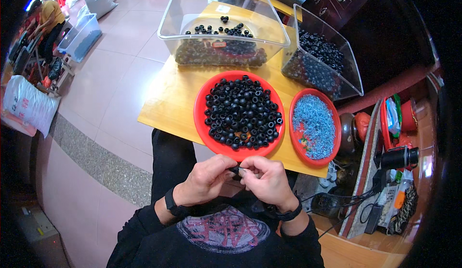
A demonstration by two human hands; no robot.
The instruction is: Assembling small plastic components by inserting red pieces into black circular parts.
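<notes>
Close in front of my body, both hands meet just below the near rim of a round red plate [198, 118]. A small black piece [235, 169] shows between the fingertips, mostly covered by them. My left hand [206, 179] pinches it from the left with closed fingers. From the other side my right hand [267, 179] also closes on it with thumb and finger. Black hollow ring-shaped caps [240, 109] are heaped on the plate. To its right, a smaller red oval plate [294, 143] carries a pile of tiny translucent blue pieces [315, 123].
The yellow wooden table [166, 106] also bears a large clear bin [224, 51] and a second clear bin [320, 56], both holding black caps. A cluttered shelf [394, 191] with cables stands at the right. A person [48, 22] sits at far left near white sacks [29, 104].
</notes>
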